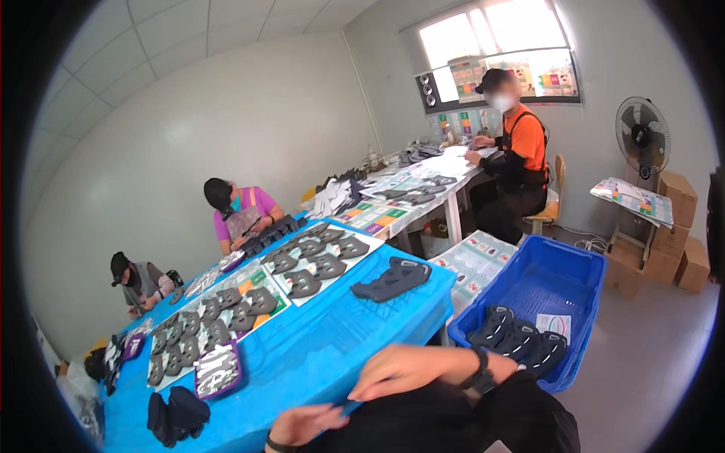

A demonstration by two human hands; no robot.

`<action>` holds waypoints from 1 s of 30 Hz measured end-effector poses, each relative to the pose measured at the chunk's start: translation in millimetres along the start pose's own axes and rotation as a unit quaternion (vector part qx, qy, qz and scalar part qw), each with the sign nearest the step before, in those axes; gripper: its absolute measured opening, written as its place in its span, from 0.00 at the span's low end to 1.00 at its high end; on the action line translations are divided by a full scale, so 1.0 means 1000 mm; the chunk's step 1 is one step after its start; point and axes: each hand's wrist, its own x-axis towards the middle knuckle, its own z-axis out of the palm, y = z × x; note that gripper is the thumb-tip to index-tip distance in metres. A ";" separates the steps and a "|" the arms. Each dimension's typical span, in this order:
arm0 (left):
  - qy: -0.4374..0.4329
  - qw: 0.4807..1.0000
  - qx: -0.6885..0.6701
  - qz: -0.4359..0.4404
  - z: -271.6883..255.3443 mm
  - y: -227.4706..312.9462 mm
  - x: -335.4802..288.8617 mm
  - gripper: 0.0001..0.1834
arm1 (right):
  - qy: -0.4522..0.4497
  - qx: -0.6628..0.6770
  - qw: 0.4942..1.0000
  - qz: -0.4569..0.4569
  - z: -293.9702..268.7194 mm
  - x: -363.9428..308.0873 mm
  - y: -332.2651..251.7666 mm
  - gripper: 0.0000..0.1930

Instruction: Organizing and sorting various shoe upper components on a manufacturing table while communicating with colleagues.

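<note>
Crate (547, 275) with dark pieces (519, 341) inside

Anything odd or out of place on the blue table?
Mildly: a dark grey bundle sits on the blue cloth near its right end, apart from the grey pieces lined up on printed sheets. Odd only because it's outside the rows; may be deliberate. No spill or damage visible.
</note>
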 end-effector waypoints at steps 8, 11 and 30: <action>0.018 0.998 0.046 -0.031 -0.023 -0.026 -0.009 0.22 | -0.111 0.164 0.916 0.350 0.059 -0.010 0.122 0.40; 0.150 0.981 0.121 0.030 -0.039 -0.015 -0.012 0.43 | -0.191 0.314 0.877 0.309 0.064 -0.022 0.125 0.40; 0.322 0.899 -0.249 0.162 -0.084 -0.088 -0.138 0.35 | 0.123 0.772 0.572 0.247 0.093 -0.094 0.188 0.38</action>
